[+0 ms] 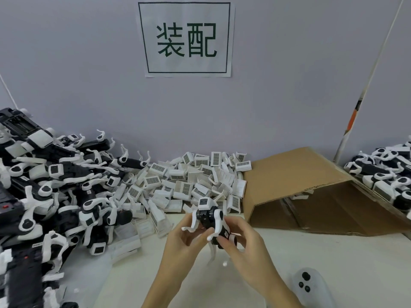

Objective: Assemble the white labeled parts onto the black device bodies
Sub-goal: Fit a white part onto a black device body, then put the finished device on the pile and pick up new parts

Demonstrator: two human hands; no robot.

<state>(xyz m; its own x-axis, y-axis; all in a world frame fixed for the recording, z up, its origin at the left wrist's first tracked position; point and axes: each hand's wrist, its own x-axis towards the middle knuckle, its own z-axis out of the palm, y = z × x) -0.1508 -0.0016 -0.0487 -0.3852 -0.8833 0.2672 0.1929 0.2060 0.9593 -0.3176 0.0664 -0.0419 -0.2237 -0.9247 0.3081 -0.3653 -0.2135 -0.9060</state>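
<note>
Above the white table, both my hands hold one black device body [208, 217] with white curved arms. A white labeled part [205, 203] sits on its upper end. My left hand [182, 240] grips the body from the left, fingers curled under a white arm. My right hand [241, 238] pinches the lower end of the body from the right. Behind it lies a heap of loose white labeled parts [189, 181]. A big pile of black device bodies [57, 192] fills the left side.
A tipped cardboard box [311, 196] lies open at the right of the heap. More black and white devices [387, 172] are stacked at the far right. A white controller with black buttons [308, 285] rests near the front edge. A paper sign [186, 38] hangs on the wall.
</note>
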